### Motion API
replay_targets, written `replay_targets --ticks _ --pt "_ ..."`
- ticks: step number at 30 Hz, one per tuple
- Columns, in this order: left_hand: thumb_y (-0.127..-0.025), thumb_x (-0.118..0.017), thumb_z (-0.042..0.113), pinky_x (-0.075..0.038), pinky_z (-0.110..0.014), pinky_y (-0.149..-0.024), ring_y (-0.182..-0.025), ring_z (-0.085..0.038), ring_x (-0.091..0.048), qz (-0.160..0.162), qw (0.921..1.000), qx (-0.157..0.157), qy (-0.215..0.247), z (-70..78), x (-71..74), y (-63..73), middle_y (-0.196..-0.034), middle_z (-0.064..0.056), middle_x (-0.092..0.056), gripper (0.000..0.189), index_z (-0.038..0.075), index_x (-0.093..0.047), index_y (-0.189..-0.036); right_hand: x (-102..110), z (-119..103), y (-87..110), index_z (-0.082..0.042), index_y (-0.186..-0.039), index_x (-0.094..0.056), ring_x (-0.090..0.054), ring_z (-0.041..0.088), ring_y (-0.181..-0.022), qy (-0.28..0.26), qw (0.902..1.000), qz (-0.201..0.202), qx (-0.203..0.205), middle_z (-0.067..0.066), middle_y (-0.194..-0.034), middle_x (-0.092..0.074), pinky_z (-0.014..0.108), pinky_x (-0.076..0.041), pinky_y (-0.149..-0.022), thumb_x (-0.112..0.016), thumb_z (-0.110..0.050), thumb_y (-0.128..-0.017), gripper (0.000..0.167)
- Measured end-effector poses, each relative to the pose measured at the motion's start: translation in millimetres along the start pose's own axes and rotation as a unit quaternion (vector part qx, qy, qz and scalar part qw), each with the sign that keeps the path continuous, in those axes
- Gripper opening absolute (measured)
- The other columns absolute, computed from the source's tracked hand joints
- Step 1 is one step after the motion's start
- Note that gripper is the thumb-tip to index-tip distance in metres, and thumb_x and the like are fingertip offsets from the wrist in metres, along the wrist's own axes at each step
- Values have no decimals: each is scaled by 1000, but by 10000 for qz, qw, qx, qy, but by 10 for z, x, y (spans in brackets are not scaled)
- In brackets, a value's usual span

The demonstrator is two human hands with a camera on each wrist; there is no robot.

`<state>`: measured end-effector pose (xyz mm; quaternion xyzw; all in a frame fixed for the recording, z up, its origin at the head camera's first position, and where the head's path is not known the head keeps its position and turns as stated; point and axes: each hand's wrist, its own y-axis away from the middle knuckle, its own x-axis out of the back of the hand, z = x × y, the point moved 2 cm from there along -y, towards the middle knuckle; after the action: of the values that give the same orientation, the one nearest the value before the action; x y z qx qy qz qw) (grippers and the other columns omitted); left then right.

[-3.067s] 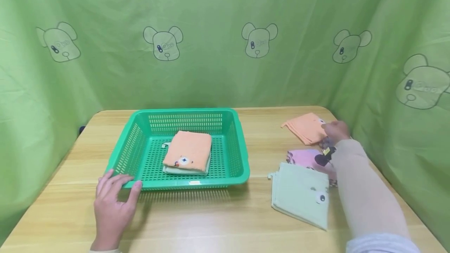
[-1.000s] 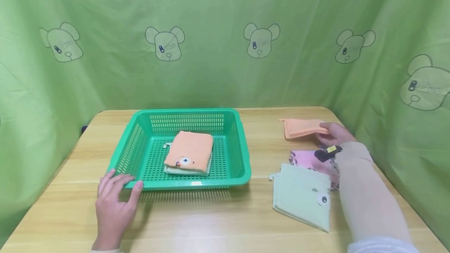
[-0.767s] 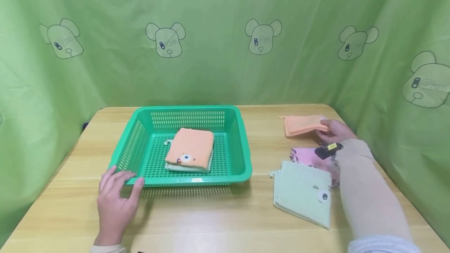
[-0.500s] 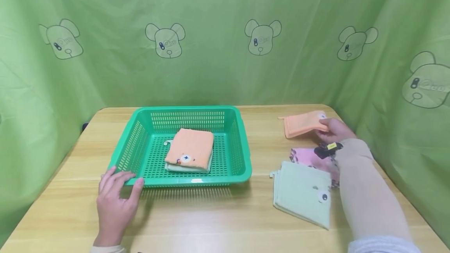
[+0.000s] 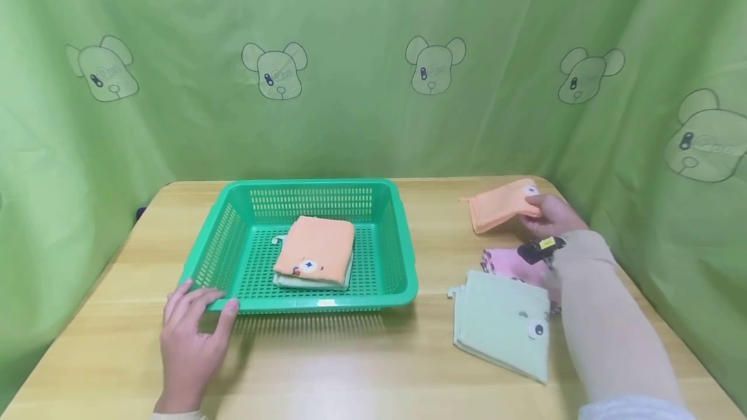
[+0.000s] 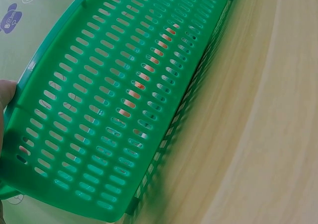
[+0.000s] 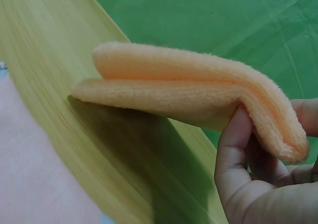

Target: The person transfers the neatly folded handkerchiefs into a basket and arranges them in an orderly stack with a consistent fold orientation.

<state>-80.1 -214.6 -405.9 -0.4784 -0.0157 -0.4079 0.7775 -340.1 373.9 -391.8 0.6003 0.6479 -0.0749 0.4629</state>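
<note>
The orange towel (image 5: 497, 207), pinched by one edge in the right hand (image 5: 553, 215), may be unfolded if layers slip; the basket (image 5: 280, 305) is held at near left by the loosely spread left hand (image 5: 191, 347).

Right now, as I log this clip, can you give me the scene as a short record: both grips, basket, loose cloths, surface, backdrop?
Left grip: rests on the near left corner of the green basket
Right grip: pinches a folded orange cloth, at least partly raised off the table
Basket contents: orange bear cloth lying on a pale green cloth
Loose cloths: mint folded cloth, partly covering a pink patterned cloth, right of the basket
Surface: wood-grain table
Backdrop: green curtain with outlined animal heads
</note>
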Motion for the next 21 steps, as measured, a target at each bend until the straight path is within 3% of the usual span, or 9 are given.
replay_targets --ticks 12,21 --pt "-77 -72 17 -17 -61 -112 -122 -47 -46 -28 10000 88 -15 19 7 -20 -100 -24 -67 23 -2 -69 -91 -81 -26 9 -6 -123 -36 -61 22 -93 -275 9994 -220 27 15 -104 -57 22 -48 -89 -43 -3 -100 24" --pt "-79 -72 19 -17 -59 -113 -123 -47 -45 -60 9999 110 -14 1 -3 -12 -100 -24 -67 24 -2 -69 -91 -129 -32 51 -5 -122 -41 -61 22 -96 -549 9983 -157 85 15 -106 -58 21 -46 -92 -45 -1 -100 23"
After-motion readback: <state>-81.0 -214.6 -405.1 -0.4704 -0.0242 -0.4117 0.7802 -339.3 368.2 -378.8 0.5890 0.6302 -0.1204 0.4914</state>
